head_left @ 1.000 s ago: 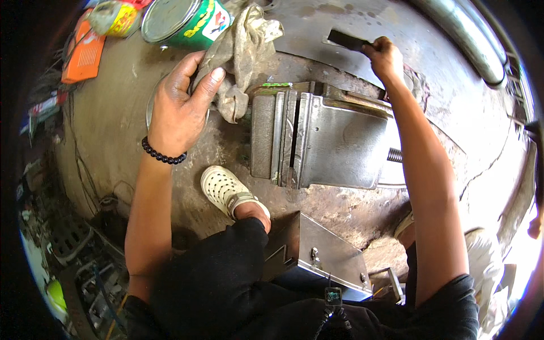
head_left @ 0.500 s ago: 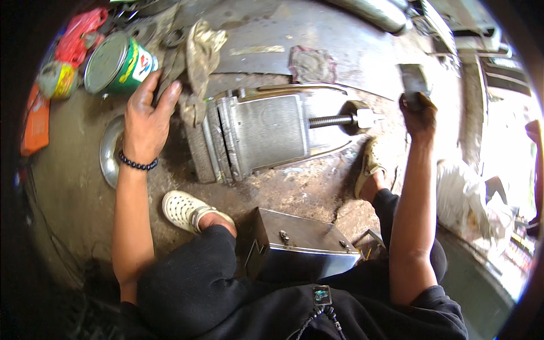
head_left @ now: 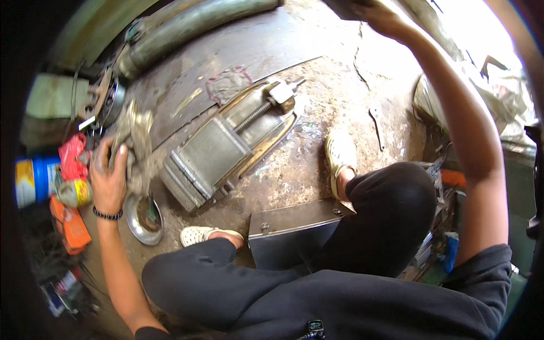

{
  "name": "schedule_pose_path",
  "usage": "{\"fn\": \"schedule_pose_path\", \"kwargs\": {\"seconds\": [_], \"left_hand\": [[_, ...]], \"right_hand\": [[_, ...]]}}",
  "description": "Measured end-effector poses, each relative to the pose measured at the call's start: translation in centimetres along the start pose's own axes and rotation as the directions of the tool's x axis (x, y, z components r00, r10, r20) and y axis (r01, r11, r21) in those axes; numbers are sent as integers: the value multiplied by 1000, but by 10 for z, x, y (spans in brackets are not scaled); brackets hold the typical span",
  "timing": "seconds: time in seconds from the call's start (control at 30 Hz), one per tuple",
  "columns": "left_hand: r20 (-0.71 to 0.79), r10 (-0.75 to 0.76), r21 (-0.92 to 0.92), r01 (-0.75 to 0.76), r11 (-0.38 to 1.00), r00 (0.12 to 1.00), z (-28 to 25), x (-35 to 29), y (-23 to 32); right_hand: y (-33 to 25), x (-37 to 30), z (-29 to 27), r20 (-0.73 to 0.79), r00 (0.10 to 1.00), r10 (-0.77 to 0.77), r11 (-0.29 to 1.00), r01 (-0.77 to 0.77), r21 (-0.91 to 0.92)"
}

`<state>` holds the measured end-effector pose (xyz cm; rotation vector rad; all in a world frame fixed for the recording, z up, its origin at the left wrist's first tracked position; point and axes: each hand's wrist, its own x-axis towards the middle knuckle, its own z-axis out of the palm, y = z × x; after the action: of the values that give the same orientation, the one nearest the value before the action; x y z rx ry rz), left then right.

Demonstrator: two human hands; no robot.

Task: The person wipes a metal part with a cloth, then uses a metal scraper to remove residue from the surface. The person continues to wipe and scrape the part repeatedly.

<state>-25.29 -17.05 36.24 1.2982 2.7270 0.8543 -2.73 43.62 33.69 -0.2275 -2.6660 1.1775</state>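
My left hand (head_left: 109, 184), with a dark bead bracelet at its wrist, is closed on a stained tan rag (head_left: 139, 130) that hangs beside the vise. Out at the far right, my right hand (head_left: 385, 18) grips a dark block-like piece (head_left: 344, 8), cut off by the top edge. Between the two hands a large metal machine vise (head_left: 211, 152) lies slantwise on the floor, its threaded screw (head_left: 254, 116) pointing away to the right. A shallow metal bowl (head_left: 134, 222) sits below my left wrist.
A metal box with latches (head_left: 297, 222) stands between my legs. A wrench (head_left: 375, 129) lies on the floor to the right. Beyond the vise are a crumpled cloth (head_left: 228, 85) and a long pipe (head_left: 198, 25). A red bag (head_left: 72, 154) and blue bucket (head_left: 41, 177) are at left.
The view has turned, so the vise now appears slanted. My right arm has stretched farther away with the dark piece. My left hand still holds the rag.
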Motion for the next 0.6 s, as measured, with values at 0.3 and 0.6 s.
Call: {"fn": "schedule_pose_path", "kwargs": {"seconds": [0.3, 0.6], "left_hand": [[507, -255, -39, 318, 947, 824, 143, 3, 92], [486, -344, 182, 293, 939, 803, 196, 9, 156]], "right_hand": [[187, -149, 168, -433, 716, 548, 816, -344, 465], [242, -150, 188, -64, 485, 872, 122, -88, 989]]}}
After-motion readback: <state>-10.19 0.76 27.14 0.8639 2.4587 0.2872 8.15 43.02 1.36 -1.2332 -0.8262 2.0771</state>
